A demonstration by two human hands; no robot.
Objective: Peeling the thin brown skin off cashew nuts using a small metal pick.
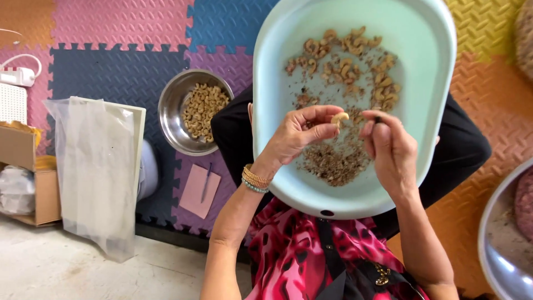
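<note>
Cashew kernel [340, 117], pale and curved, sits pinched between thumb and fingertips of my left hand [300, 136], over the middle of the basin. My left grip is clamped on it. My right hand [391, 151] is just beside, fingers together around a small dark tool [378, 119] whose tip shows above the knuckles; that grip is clamped on the tool.

Below both hands: pale mint plastic basin [422, 66] resting on my lap. Brown unpeeled cashews [347, 64] lie scattered in its far half; a heap of dark husk flakes [333, 161] lies in the near half, under my hands.

Gold bangles and a beaded bracelet [255, 179] on the left wrist.

To the left, on the floor: steel bowl [175, 119] holding pale peeled kernels [204, 108]. Near it, a pink card with a pen [201, 190]. Further left, a clear plastic bag [94, 172] and a cardboard box [39, 189].

Floor: interlocking foam mats [116, 66], pink, blue, purple, yellow, orange. Another steel bowl's rim [488, 222] at the right edge.
</note>
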